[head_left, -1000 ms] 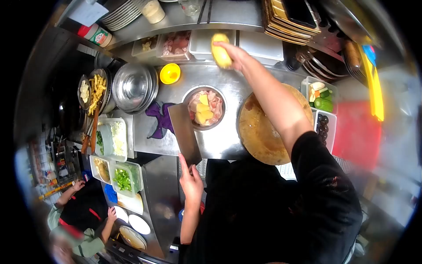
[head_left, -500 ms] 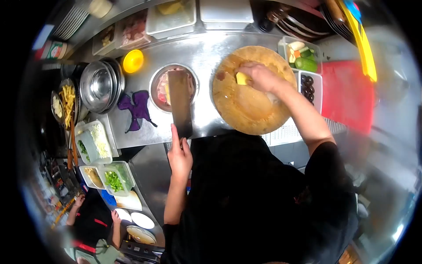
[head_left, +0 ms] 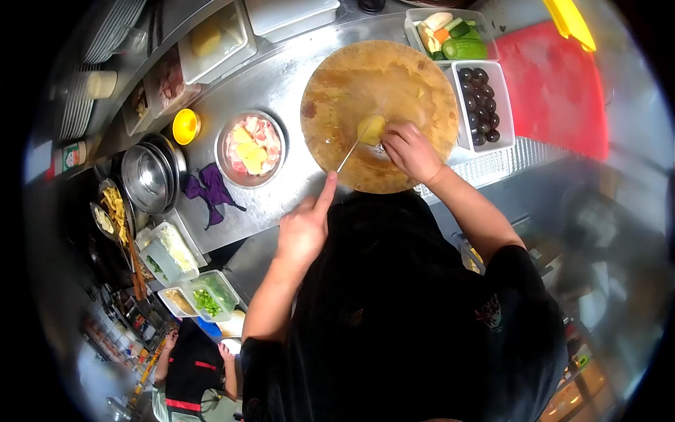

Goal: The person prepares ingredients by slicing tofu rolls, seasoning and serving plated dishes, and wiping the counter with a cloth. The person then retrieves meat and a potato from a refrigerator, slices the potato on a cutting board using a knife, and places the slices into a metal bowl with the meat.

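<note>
My left hand (head_left: 304, 225) grips a cleaver (head_left: 348, 156), its index finger stretched along the spine. The blade is seen nearly edge-on, against a yellow root piece (head_left: 371, 129) that looks like ginger. My right hand (head_left: 413, 151) has its fingers bunched against the right side of that piece. Both lie over the round wooden chopping board (head_left: 344, 74). Left of the board stands a steel bowl (head_left: 247, 186) holding pink raw meat (head_left: 268, 133) with yellow slices (head_left: 247, 150) on top. Whether the blade has cut into the piece I cannot tell.
Tubs of vegetables (head_left: 464, 49) and dark round items (head_left: 481, 105) border the board, beside a red board (head_left: 555, 91). At left are a purple cloth (head_left: 212, 193), a yellow cup (head_left: 186, 126) and stacked steel bowls (head_left: 146, 179). A co-worker (head_left: 193, 366) stands lower left.
My left hand has carried the cleaver from above the meat bowl rightward to the board. My right hand has drawn the yellow piece nearer my body. The camera view has shifted and turned.
</note>
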Tool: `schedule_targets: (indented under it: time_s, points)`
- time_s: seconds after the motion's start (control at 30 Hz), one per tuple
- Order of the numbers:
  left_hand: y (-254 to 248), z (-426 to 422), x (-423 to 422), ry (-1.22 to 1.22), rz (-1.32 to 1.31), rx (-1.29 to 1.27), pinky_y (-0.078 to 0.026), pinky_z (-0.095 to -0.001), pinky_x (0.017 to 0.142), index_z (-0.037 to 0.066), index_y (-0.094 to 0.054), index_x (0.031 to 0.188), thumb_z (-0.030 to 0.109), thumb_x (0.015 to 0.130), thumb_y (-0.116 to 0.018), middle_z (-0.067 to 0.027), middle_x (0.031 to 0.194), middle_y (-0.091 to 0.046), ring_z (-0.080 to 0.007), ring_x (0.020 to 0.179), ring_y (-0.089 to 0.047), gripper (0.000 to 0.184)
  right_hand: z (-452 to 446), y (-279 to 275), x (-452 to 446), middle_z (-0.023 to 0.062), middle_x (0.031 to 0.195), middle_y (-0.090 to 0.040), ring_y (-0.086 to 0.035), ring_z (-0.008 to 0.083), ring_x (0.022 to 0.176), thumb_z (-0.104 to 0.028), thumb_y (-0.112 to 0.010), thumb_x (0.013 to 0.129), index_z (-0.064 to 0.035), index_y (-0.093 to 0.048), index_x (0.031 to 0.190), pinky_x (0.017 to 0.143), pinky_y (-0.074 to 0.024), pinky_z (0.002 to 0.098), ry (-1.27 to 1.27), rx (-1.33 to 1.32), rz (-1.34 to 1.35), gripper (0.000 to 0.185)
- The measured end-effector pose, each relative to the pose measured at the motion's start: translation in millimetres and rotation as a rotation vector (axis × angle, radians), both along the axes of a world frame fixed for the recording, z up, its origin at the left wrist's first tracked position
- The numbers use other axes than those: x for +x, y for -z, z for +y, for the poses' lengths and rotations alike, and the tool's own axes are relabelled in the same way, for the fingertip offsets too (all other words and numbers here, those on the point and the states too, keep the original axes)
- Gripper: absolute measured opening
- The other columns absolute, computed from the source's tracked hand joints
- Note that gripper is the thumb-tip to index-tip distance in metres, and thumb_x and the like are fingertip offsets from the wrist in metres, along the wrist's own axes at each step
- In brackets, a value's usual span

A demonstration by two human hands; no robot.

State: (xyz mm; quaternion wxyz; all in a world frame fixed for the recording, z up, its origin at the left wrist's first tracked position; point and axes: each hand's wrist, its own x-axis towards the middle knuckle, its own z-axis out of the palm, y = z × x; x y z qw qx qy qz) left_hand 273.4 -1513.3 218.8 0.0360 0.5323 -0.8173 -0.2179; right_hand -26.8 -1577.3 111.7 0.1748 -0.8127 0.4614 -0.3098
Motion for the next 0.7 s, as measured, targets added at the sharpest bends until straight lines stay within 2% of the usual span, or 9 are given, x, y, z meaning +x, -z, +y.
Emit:
schedule_targets:
  time_s: [0.23,0.33,0.5,0.63,0.7]
  points:
    - [0,5,-12,0.016,-0.066,0.057,-0.058,-0.0481,0.059,0.026,-0.036,0.162,-0.004,0.084,-0.059,-0.0151,0.079,-0.06,-0.0347,0.061,-0.066,0.087,-13,3,-8,0.0127,0.113,-0.065,-0.063,0.0334,0.105,-0.005,-0.071,0.085,-0.0023,-0.068,0.109,0.09,-0.0548,0.0403,-0.097,-0.006,-0.007,0.025]
    - [-10,8,-22,0.071,-0.212,0.1,-0.059,-0.0482,0.06,0.026,-0.03,0.164,-0.005,0.081,-0.058,-0.0169,0.08,-0.062,-0.0353,0.062,-0.067,0.094,-16,2,-10,0.0119,0.112,-0.065,-0.063,0.0321,0.103,-0.006,-0.071,0.084,-0.0029,-0.068,0.109,0.089,-0.0553,0.0396,-0.116,0.012,-0.011,0.025]
    - [33,1,-33,0.064,-0.171,0.07,-0.059,-0.0485,0.061,0.027,-0.028,0.165,-0.007,0.078,-0.058,-0.0173,0.08,-0.063,-0.0354,0.063,-0.068,0.098,-19,5,-12,0.0127,0.109,-0.066,-0.064,0.0336,0.1,-0.003,-0.074,0.083,-0.0028,-0.069,0.107,0.088,-0.0546,0.0411,-0.138,0.011,-0.03,0.025]
    - [26,-7,-30,0.048,-0.133,0.083,-0.059,-0.0482,0.061,0.026,-0.031,0.164,-0.005,0.08,-0.059,-0.0171,0.081,-0.064,-0.0358,0.063,-0.068,0.094,-23,7,-14,0.0114,0.112,-0.065,-0.063,0.0324,0.105,-0.006,-0.073,0.082,-0.0043,-0.069,0.108,0.089,-0.0552,0.0393,-0.177,0.023,0.005,0.027]
    - [19,2,-21,-0.012,-0.004,0.012,-0.059,-0.0482,0.061,0.025,-0.034,0.163,-0.004,0.083,-0.061,-0.017,0.081,-0.064,-0.0363,0.063,-0.067,0.089,-23,3,-14,0.012,0.115,-0.065,-0.061,0.0332,0.111,-0.006,-0.073,0.082,-0.0051,-0.069,0.111,0.093,-0.0543,0.0395,-0.187,0.076,0.029,0.029]
